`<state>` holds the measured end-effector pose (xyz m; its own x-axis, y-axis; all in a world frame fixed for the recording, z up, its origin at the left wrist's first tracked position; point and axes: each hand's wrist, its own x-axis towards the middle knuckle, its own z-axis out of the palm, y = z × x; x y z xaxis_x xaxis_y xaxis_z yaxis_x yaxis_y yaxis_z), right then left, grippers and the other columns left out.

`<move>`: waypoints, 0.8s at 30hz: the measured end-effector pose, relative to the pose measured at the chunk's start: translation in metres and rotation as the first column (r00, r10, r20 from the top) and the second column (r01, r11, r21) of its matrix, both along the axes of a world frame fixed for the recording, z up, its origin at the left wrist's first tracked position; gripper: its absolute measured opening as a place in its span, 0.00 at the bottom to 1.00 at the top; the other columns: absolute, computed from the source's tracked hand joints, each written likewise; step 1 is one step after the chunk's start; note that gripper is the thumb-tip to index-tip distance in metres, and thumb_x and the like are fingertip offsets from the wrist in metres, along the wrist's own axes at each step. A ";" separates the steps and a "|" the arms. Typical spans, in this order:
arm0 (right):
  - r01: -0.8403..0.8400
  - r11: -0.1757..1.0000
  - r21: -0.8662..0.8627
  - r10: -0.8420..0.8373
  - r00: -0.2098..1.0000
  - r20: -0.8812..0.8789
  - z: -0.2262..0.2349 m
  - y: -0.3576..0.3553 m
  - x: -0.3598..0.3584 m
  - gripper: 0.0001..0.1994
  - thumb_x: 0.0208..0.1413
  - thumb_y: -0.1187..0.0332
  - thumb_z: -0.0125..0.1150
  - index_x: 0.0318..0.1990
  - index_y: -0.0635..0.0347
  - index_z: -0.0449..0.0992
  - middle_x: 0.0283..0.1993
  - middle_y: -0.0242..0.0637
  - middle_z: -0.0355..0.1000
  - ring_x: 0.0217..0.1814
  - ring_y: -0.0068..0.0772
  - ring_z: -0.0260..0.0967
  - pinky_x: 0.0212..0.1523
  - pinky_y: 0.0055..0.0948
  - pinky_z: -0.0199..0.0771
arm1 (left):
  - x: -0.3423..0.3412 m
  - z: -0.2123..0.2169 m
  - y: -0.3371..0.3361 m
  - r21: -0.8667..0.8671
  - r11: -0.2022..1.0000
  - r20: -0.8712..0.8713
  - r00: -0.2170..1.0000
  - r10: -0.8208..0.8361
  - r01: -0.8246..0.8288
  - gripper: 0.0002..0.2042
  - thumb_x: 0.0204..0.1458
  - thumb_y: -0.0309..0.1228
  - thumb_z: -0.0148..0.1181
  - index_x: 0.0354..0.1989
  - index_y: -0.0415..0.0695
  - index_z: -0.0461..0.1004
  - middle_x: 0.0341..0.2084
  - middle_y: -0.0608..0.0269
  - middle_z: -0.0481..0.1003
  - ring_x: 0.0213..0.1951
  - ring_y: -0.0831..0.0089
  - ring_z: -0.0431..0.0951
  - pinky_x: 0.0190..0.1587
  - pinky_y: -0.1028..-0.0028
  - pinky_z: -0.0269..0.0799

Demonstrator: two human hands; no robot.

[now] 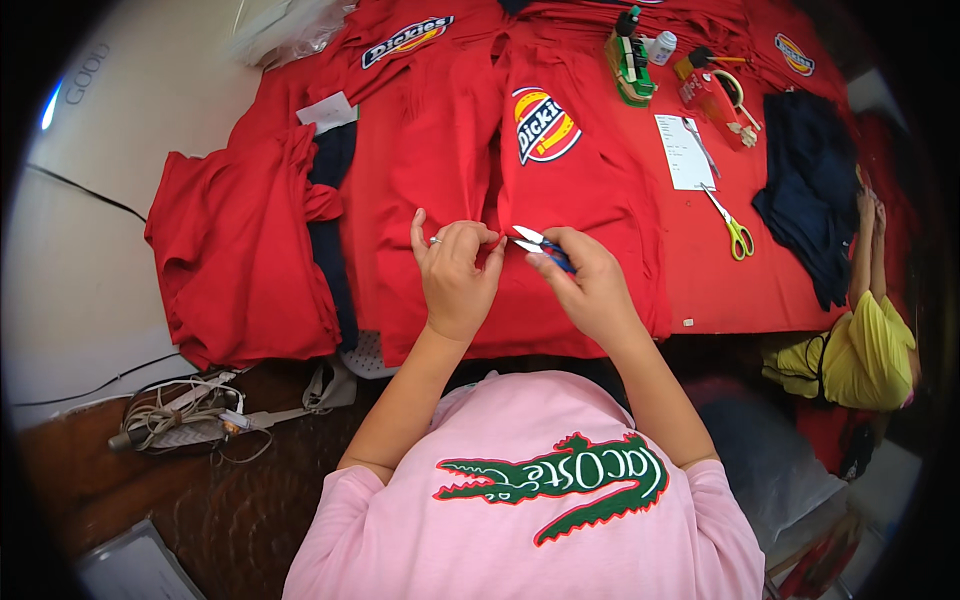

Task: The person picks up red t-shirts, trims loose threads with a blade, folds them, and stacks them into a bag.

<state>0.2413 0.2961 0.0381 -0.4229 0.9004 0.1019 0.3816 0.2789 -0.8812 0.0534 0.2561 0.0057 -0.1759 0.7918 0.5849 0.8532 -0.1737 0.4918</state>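
Red trousers or similar red garment with a yellow, red and blue printed patch lie spread over the table in front of me. My left hand pinches a bit of the red cloth between thumb and fingertips near the middle; a ring shows on one finger. Close beside it on the right, my right hand is closed round small blue-handled thread snips. The two pale blades are parted and point at the pinched cloth. Whether a thread runs between the blades is too small to tell.
To the right lie yellow-handled scissors, a written paper sheet, a green tape dispenser and a dark blue garment. More red cloth lies left. A person in yellow sits at far right. Tangled cables lie lower left.
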 end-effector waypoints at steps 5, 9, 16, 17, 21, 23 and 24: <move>-0.083 0.995 -0.064 0.085 0.996 0.032 0.007 0.001 -0.025 0.14 0.60 0.61 0.68 0.45 0.63 0.80 0.32 0.45 0.76 0.31 0.44 0.75 0.34 0.38 0.73 | -0.012 0.004 -0.010 0.071 0.996 -0.009 0.999 0.046 -0.046 0.14 0.40 0.20 0.72 0.30 0.48 0.73 0.30 0.70 0.79 0.39 0.71 0.82 0.72 0.50 0.50; -0.075 0.997 -0.023 0.076 0.997 0.033 0.006 0.000 -0.030 0.14 0.59 0.61 0.69 0.43 0.63 0.81 0.30 0.45 0.76 0.29 0.43 0.75 0.32 0.36 0.73 | -0.018 0.003 -0.014 0.106 0.993 -0.052 0.997 0.059 -0.053 0.15 0.38 0.19 0.72 0.29 0.49 0.72 0.30 0.70 0.79 0.39 0.70 0.82 0.72 0.51 0.51; -0.079 0.996 -0.030 0.078 0.997 -0.028 0.000 0.001 -0.034 0.13 0.59 0.63 0.69 0.44 0.64 0.81 0.31 0.47 0.76 0.29 0.41 0.75 0.32 0.35 0.73 | -0.018 0.005 -0.014 0.143 0.989 -0.114 0.992 0.059 -0.042 0.15 0.37 0.19 0.72 0.27 0.50 0.70 0.30 0.70 0.78 0.38 0.69 0.81 0.69 0.53 0.54; -0.081 0.995 -0.052 0.079 0.996 -0.038 0.000 0.001 -0.034 0.13 0.60 0.63 0.69 0.44 0.64 0.81 0.30 0.45 0.76 0.28 0.38 0.74 0.32 0.33 0.73 | -0.018 0.004 -0.013 0.153 0.987 -0.119 0.991 0.059 -0.041 0.15 0.37 0.19 0.72 0.27 0.50 0.70 0.29 0.70 0.78 0.38 0.70 0.81 0.69 0.54 0.54; -0.105 0.971 -0.214 0.081 0.990 -0.119 -0.005 0.002 -0.032 0.12 0.62 0.64 0.68 0.44 0.65 0.81 0.28 0.35 0.73 0.27 0.23 0.67 0.31 0.26 0.68 | -0.017 0.003 -0.010 0.168 0.985 -0.108 0.993 0.056 -0.038 0.15 0.38 0.19 0.72 0.27 0.50 0.70 0.29 0.71 0.77 0.37 0.70 0.81 0.67 0.55 0.56; -0.117 0.944 -0.309 0.058 0.979 -0.196 -0.011 0.002 -0.030 0.12 0.63 0.65 0.67 0.45 0.66 0.81 0.27 0.28 0.71 0.28 0.16 0.63 0.30 0.22 0.64 | -0.016 0.002 -0.008 0.171 0.985 -0.092 0.995 0.049 -0.033 0.15 0.38 0.19 0.72 0.27 0.49 0.70 0.28 0.71 0.77 0.37 0.71 0.80 0.67 0.56 0.56; -0.119 0.931 -0.346 0.035 0.970 -0.241 -0.014 0.001 -0.029 0.12 0.63 0.65 0.67 0.45 0.66 0.81 0.28 0.26 0.70 0.29 0.14 0.61 0.30 0.21 0.63 | -0.016 0.002 -0.007 0.172 0.985 -0.084 0.995 0.046 -0.031 0.15 0.38 0.19 0.71 0.27 0.49 0.70 0.28 0.71 0.77 0.36 0.71 0.80 0.67 0.57 0.57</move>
<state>0.2122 0.2975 0.0236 -0.4957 0.8605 -0.1173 0.1501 -0.0482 -0.9875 0.0378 0.2494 0.0074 -0.1469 0.6730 0.7249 0.8991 -0.2147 0.3816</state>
